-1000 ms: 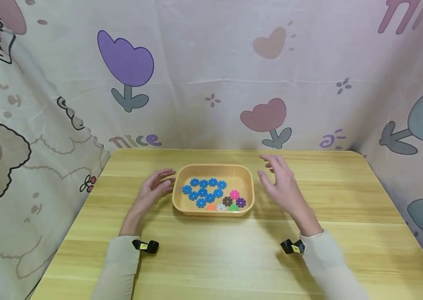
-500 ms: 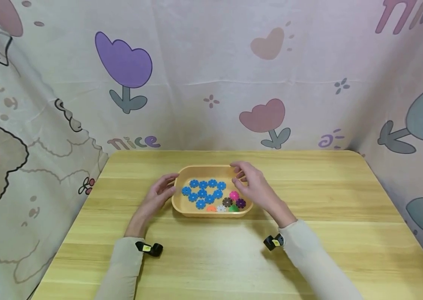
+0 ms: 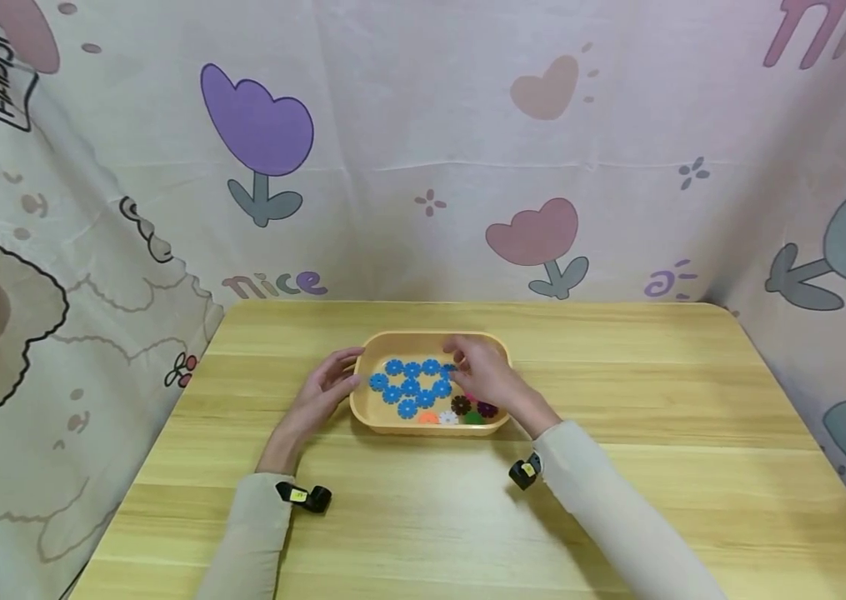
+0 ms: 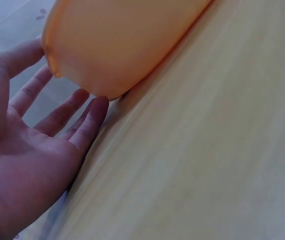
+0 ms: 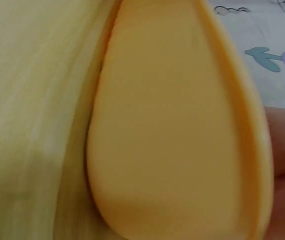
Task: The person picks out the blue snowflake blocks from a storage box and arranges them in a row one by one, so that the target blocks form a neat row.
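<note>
A shallow yellow-orange plastic tray [image 3: 433, 431] holds several blue notched plastic discs [image 3: 410, 387]. Near its front right lie discs in other colours, among them a brown disc [image 3: 461, 405], a white disc [image 3: 448, 417] and an orange disc [image 3: 428, 418]. My left hand [image 3: 319, 396] is at the tray's left end, its fingertips against the outer wall and the thumb by the rim in the left wrist view. My right hand [image 3: 488, 375] reaches over the right end into the tray, thumb and forefinger apart beside a blue disc. The tray wall [image 5: 167, 125] hides most of its fingers in the right wrist view.
The tray stands on a wooden table [image 3: 423, 517] near its back edge. A printed curtain [image 3: 392, 125] hangs behind and along both sides. Each wrist wears a small black camera, such as the left wrist camera [image 3: 305, 497].
My right hand has moved left from beside the tray to inside it, over the discs. My left hand has come in slightly to the tray's left end.
</note>
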Demonstrator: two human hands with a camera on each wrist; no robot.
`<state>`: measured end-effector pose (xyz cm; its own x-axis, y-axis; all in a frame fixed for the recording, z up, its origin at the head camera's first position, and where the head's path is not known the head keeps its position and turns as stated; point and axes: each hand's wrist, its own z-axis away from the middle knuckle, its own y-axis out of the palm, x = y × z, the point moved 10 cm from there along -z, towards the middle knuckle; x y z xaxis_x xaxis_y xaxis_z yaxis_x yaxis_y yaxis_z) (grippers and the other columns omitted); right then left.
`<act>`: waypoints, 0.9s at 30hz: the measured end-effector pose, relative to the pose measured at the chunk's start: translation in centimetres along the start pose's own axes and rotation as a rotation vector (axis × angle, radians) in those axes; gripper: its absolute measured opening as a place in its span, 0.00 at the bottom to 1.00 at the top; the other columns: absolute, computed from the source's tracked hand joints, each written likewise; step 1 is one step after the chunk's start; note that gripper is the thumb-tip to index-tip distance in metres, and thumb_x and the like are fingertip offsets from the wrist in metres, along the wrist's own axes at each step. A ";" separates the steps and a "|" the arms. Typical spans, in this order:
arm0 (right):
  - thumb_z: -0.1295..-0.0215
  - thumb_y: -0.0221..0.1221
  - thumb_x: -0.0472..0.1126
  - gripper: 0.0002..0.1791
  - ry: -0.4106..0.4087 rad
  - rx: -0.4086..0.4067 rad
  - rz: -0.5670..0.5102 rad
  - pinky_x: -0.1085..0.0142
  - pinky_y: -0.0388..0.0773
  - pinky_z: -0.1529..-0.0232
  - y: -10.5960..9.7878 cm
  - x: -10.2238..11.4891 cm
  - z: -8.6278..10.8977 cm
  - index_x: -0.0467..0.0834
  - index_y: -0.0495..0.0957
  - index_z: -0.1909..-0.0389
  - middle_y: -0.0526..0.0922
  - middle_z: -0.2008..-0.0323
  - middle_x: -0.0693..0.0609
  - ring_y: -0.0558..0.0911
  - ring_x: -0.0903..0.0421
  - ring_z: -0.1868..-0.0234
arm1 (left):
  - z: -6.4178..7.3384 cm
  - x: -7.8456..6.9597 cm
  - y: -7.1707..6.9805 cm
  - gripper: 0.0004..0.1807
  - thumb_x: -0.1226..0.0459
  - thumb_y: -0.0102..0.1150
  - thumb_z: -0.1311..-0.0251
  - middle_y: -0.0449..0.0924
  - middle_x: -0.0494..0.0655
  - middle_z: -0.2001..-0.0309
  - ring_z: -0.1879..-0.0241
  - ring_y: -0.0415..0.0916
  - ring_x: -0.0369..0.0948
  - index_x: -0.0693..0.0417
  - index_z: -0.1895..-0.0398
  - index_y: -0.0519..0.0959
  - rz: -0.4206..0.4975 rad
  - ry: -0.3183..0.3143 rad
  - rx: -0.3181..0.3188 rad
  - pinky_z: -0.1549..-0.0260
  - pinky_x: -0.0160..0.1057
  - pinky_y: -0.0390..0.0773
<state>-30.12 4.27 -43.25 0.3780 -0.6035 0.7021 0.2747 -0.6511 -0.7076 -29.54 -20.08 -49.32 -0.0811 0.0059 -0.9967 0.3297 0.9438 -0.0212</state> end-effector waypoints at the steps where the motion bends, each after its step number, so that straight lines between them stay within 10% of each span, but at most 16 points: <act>1: 0.35 0.64 0.27 0.24 0.013 0.003 0.011 0.55 0.85 0.51 0.1 -0.2 -0.1 0.33 0.75 0.37 0.82 0.47 0.36 0.83 0.44 0.50 | 0.0 0.1 0.0 0.28 0.66 0.58 0.26 0.64 0.60 0.26 0.27 0.61 0.58 0.57 0.26 0.66 -0.002 -0.003 -0.001 0.39 0.35 0.76; 27: 0.36 0.65 0.27 0.14 0.131 0.023 0.067 0.62 0.83 0.62 2.3 -2.7 -1.3 0.35 0.81 0.50 0.84 0.62 0.46 0.80 0.54 0.66 | 0.0 0.5 -0.3 0.28 0.66 0.60 0.27 0.66 0.58 0.27 0.29 0.64 0.55 0.56 0.26 0.67 0.003 -0.021 -0.012 0.39 0.36 0.76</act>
<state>-31.62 3.82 -46.74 0.2780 -0.7011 0.6567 0.2732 -0.5977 -0.7537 -29.68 -20.32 -49.80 -0.0607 0.0018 -0.9982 0.3184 0.9478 -0.0177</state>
